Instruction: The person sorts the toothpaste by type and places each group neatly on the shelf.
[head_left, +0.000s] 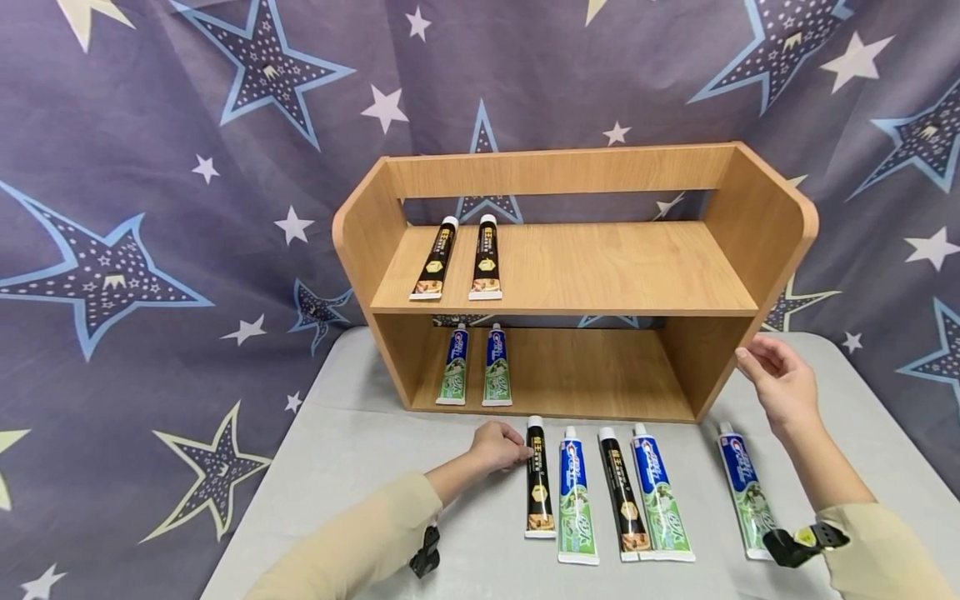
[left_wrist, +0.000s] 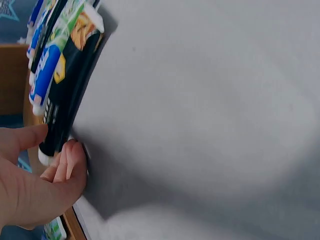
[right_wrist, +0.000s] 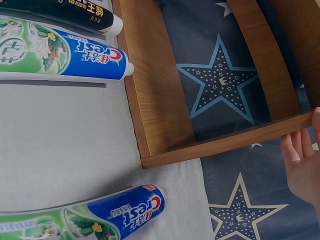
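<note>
My left hand holds a black toothpaste tube near its white cap, thumb on one side and fingers on the other. This tube lies leftmost in the row on the table, cap toward the shelf. At the right, my right hand grips the outer side panel of the wooden two-tier shelf; its thumb is at the front edge and its fingers are against the outside. A blue and green Crest toothpaste tube lies below the right hand, partly covered by the wrist strap.
Right of the held tube lie a Crest tube, a black tube and another Crest tube. Two black tubes rest on the upper tier, two Crest tubes on the lower. A star-patterned curtain hangs behind the grey-white table.
</note>
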